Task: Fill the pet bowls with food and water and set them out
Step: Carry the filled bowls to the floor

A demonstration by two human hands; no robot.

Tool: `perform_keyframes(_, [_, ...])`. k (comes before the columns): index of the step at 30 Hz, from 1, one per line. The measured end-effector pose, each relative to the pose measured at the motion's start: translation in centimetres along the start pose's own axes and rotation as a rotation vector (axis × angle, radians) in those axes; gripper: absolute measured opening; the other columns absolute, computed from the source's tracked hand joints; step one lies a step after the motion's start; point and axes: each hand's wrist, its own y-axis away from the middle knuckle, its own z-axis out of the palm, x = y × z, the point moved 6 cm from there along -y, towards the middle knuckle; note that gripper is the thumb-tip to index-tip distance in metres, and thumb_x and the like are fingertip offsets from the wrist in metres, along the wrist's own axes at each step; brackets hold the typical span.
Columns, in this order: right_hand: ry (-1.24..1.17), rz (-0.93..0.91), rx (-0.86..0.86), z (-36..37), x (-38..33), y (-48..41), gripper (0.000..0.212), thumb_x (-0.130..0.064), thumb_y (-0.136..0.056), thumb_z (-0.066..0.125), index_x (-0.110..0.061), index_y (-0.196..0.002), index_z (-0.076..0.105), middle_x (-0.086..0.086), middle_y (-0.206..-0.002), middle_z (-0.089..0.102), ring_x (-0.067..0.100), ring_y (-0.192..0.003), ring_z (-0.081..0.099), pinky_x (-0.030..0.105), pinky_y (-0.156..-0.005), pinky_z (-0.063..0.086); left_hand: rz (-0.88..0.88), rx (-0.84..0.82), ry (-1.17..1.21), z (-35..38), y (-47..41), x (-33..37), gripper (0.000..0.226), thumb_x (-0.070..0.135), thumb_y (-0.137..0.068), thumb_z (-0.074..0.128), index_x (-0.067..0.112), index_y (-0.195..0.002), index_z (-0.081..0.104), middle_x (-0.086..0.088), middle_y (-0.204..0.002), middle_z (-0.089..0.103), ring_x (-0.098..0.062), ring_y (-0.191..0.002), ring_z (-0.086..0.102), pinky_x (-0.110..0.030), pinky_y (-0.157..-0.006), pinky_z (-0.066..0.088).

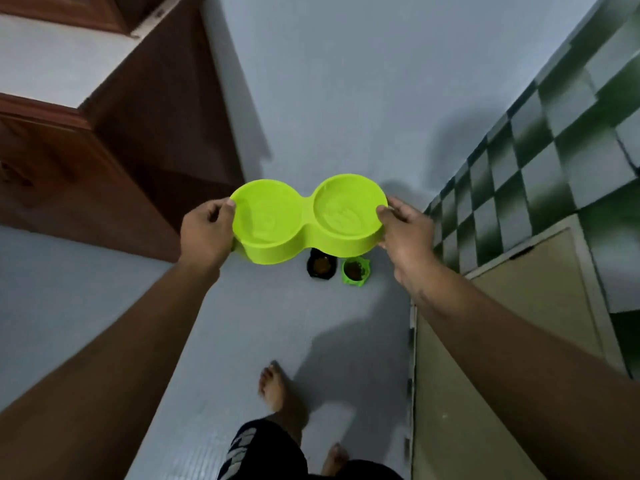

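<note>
Lime-green double pet bowl [308,216] is held level in the air, the left hand [206,233] gripping its left end and the right hand [408,230] gripping its right end, thumbs on the rim. Beneath it on the pale floor [329,98] stand a small black bowl [322,266] and a small green bowl [354,270], side by side, each holding brown food. A wooden cabinet [121,150] stands to the double pet bowl's left.
</note>
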Motion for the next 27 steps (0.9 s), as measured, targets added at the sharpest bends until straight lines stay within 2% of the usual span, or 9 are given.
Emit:
perform_keyframes(3, [0.036,0.000,-0.006,3.6,1.3,-5.5,0.029,-0.009,-0.093,0.065,-0.013,-0.120,0.070,-0.001,-0.105,0.072,0.019,-0.105,0.068,0.047,-0.093,0.056,-0.034,0.017,-0.028,1.6,-4.7,-1.4,0.025,0.042,-0.093,0.061,0.020,-0.092,0.074,0.002,-0.077,0.069,-0.032,-0.077,0.070,-0.057,-0.072,0.059])
perform_keyframes(5, [0.083,-0.013,-0.026,5.9,2.6,-9.3,0.029,-0.007,-0.092,0.064,-0.010,-0.121,0.070,-0.001,-0.105,0.072,0.020,-0.106,0.067,0.047,-0.098,0.053,-0.027,0.029,-0.052,2.8,-7.4,-2.4,0.018,0.033,-0.097,0.062,0.020,-0.091,0.073,0.002,-0.082,0.070,-0.022,-0.080,0.067,-0.047,-0.078,0.059])
perform_keyframes(7, [0.113,-0.011,-0.056,8.3,4.1,-13.1,0.029,-0.009,-0.091,0.065,-0.010,-0.120,0.070,-0.002,-0.105,0.072,0.020,-0.106,0.068,0.048,-0.098,0.053,-0.041,0.040,-0.060,3.9,-9.9,-4.1,0.016,0.030,-0.098,0.062,0.019,-0.092,0.072,0.000,-0.084,0.070,-0.018,-0.082,0.066,-0.043,-0.080,0.057])
perform_keyframes(11, [0.138,0.012,-0.130,13.3,8.5,-20.7,0.027,-0.008,-0.091,0.066,-0.011,-0.117,0.072,0.001,-0.107,0.073,0.020,-0.104,0.068,0.048,-0.098,0.053,-0.160,0.074,-0.078,6.7,-14.6,-9.9,0.025,0.049,-0.087,0.061,0.026,-0.085,0.068,-0.003,-0.075,0.067,-0.040,-0.076,0.069,-0.055,-0.068,0.059])
perform_keyframes(15, [0.174,0.007,-0.206,18.5,14.6,-29.0,0.022,-0.009,-0.092,0.065,-0.015,-0.112,0.073,0.000,-0.107,0.074,0.019,-0.102,0.069,0.043,-0.097,0.055,-0.244,0.129,-0.051,11.2,-18.6,-17.9,0.027,0.049,-0.082,0.062,0.023,-0.087,0.068,-0.003,-0.083,0.070,-0.033,-0.083,0.071,-0.056,-0.070,0.062])
perform_keyframes(18, [0.225,-0.042,-0.273,22.2,20.6,-35.4,0.024,-0.009,-0.092,0.064,-0.010,-0.115,0.072,0.000,-0.106,0.072,0.014,-0.098,0.067,0.031,-0.091,0.054,-0.311,0.154,0.022,15.4,-21.1,-25.4,0.027,0.047,-0.082,0.063,0.022,-0.092,0.067,-0.007,-0.093,0.070,-0.033,-0.091,0.071,-0.057,-0.068,0.063])
perform_keyframes(22, [0.309,-0.079,-0.369,26.1,29.7,-42.0,0.026,-0.010,-0.090,0.065,-0.008,-0.114,0.073,0.006,-0.107,0.075,0.014,-0.094,0.067,0.037,-0.093,0.055,-0.404,0.216,0.121,20.7,-22.9,-34.5,0.014,0.028,-0.093,0.067,0.017,-0.086,0.062,-0.012,-0.094,0.065,-0.032,-0.093,0.068,-0.050,-0.067,0.063])
perform_keyframes(24, [0.341,-0.093,-0.430,28.3,34.9,-45.4,0.027,-0.012,-0.088,0.065,-0.008,-0.113,0.073,0.007,-0.106,0.075,0.015,-0.093,0.068,0.042,-0.095,0.055,-0.478,0.254,0.199,23.4,-23.8,-39.8,0.017,0.014,-0.097,0.066,0.012,-0.081,0.060,-0.014,-0.087,0.062,-0.031,-0.087,0.066,-0.044,-0.064,0.063])
perform_keyframes(27, [0.383,-0.107,-0.473,30.9,42.1,-49.9,0.026,-0.015,-0.086,0.068,-0.009,-0.111,0.074,0.007,-0.106,0.075,0.018,-0.098,0.070,0.044,-0.097,0.054,-0.558,0.308,0.299,26.8,-24.5,-46.4,0.016,0.007,-0.095,0.066,0.006,-0.081,0.061,-0.019,-0.082,0.062,-0.032,-0.081,0.066,-0.044,-0.064,0.062])
